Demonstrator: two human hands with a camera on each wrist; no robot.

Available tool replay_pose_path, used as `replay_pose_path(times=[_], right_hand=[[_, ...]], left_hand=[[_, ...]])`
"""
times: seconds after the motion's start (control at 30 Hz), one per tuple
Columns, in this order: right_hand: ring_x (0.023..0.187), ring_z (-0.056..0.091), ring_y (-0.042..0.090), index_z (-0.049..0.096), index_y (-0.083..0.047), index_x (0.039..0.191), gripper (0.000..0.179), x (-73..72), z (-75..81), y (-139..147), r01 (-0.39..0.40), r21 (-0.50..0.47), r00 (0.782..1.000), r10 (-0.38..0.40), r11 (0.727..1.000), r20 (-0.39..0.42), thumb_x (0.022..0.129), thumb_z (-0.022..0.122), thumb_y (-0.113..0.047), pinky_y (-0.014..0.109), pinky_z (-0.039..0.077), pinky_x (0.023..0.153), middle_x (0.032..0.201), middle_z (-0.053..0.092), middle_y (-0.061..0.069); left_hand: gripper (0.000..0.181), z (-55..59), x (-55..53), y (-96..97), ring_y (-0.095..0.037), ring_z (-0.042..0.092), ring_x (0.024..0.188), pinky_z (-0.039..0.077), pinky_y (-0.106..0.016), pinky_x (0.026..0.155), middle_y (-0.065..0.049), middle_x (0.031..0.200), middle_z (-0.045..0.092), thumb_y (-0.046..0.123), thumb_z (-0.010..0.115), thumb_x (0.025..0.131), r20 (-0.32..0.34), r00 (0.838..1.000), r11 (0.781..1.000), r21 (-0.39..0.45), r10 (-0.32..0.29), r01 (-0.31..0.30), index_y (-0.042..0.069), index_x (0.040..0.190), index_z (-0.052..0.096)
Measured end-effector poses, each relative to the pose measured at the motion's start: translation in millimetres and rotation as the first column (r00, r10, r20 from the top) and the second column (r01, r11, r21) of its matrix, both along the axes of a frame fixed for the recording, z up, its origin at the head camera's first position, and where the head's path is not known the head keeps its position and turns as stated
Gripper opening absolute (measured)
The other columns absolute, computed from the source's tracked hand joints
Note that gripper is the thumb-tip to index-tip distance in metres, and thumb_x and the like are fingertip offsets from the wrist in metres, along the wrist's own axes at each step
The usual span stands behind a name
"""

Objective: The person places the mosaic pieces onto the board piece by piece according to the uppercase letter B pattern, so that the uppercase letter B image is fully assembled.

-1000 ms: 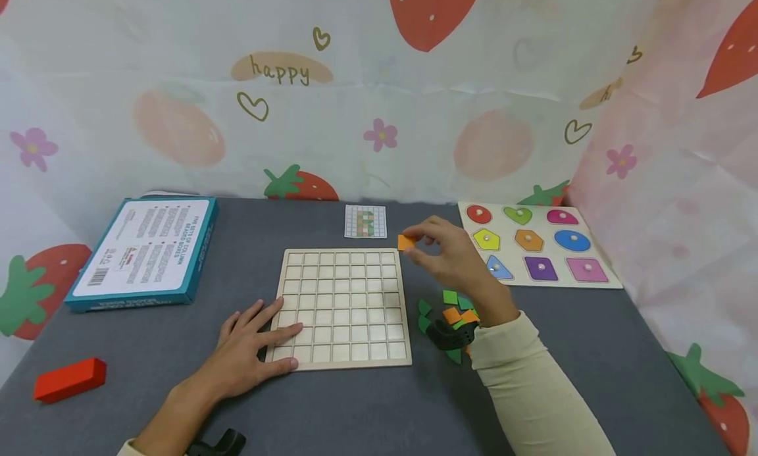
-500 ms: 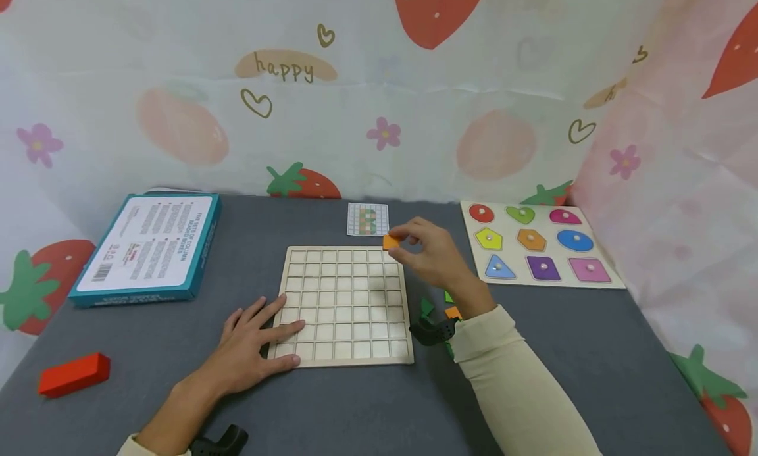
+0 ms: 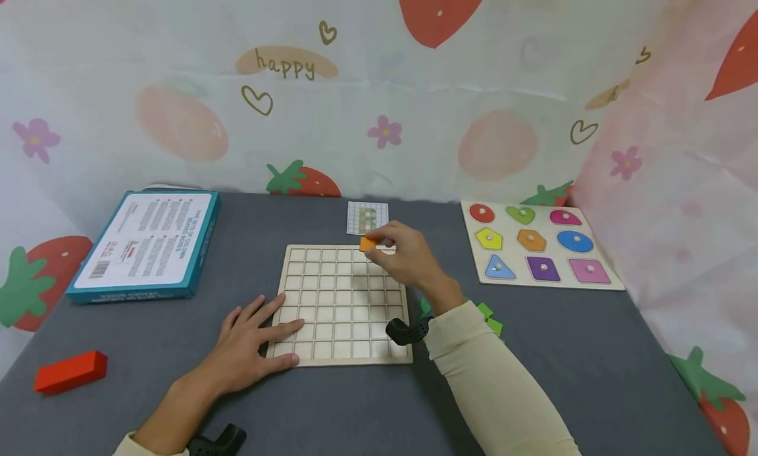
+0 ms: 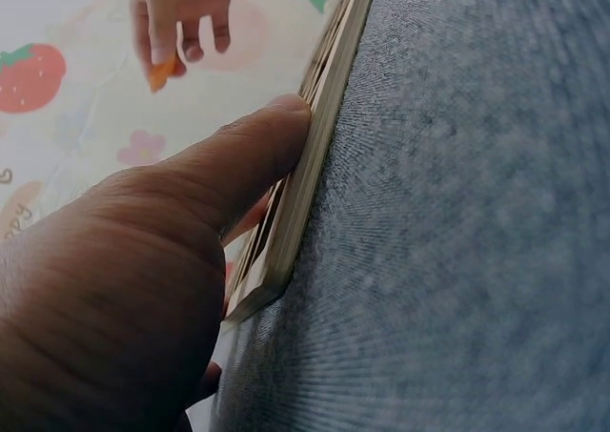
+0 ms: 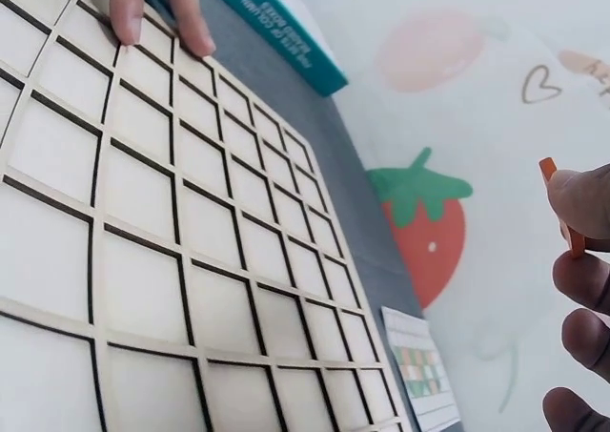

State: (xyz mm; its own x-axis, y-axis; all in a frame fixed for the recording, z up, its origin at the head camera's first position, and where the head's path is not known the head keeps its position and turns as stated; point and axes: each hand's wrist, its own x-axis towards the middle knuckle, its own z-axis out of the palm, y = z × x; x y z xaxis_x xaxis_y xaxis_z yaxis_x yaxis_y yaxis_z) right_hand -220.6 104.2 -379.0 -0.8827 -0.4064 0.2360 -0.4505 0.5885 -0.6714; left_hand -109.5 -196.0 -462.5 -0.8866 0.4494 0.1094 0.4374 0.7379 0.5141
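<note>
My right hand [image 3: 405,255] pinches a small orange square tile [image 3: 367,243] between thumb and fingers, above the far edge of a wooden grid board [image 3: 331,362]. In the right wrist view the orange tile [image 5: 548,170] is seen nearly edge-on, held clear of the board. With fingers spread, my left hand [image 3: 243,351] rests on the board's left edge and near-left corner. The left wrist view has the left thumb [image 4: 253,151] touching the side of the board [image 4: 310,179]. Just beyond the board lies a small pattern card [image 3: 367,218], coloured in green and orange.
Green tiles [image 3: 491,319] lie right of the board, partly hidden by the right forearm. A peg puzzle of coloured shapes [image 3: 539,245] stands at the back right. At the left are a teal box [image 3: 145,245] and a red block [image 3: 71,372].
My right hand has moved left with the orange tile, from beside the board's far-right corner to over its far edge. The left hand has stayed on the board.
</note>
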Motion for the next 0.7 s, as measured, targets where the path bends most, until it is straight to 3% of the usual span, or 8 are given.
replay_pose_path(times=[0.7], right_hand=[[0.097,0.052,0.022,0.069,-0.009,0.118,0.027,-15.7,-31.7,-43.5,0.009,-0.018,0.985,-0.006,1.000,0.171,0.092,0.070,-0.017,0.032,0.046,0.081,0.111,0.061,0.001]], left_hand=[[0.060,-0.5,-1.3,0.7,-0.044,0.017,0.139,0.007,-0.066,0.103,-0.011,0.154,0.029,0.059,0.064,0.085,0.002,1.000,1.000,-0.014,0.013,-0.013,0.027,0.136,0.060]])
